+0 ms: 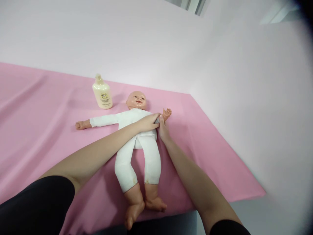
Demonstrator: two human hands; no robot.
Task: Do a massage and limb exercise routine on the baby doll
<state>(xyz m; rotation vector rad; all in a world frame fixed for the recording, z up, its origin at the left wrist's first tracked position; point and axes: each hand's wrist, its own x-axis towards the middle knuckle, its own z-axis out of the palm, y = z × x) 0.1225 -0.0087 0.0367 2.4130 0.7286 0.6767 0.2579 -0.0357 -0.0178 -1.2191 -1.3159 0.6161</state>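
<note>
- A baby doll [137, 143] in a white suit lies on its back on a pink sheet [36, 124] spread over the desk, head toward the far wall, bare feet at the near edge.
- The left hand [148, 122] reaches across the doll's chest from the left; its fingers are curled and pinched shut on the white sleeve by the doll's arm on the right of the view.
- The right hand [163, 129] lies just beside that same arm, thumb up against it, touching the left hand; its fingers are hidden behind the hand, so I cannot tell how far they are closed.
- The doll's small hand [167, 114] sticks up just past both hands.
- The doll's other arm stretches out flat to the left.
- A cream lotion bottle [102, 93] stands upright near the doll's head, to its left, apart from it.
</note>
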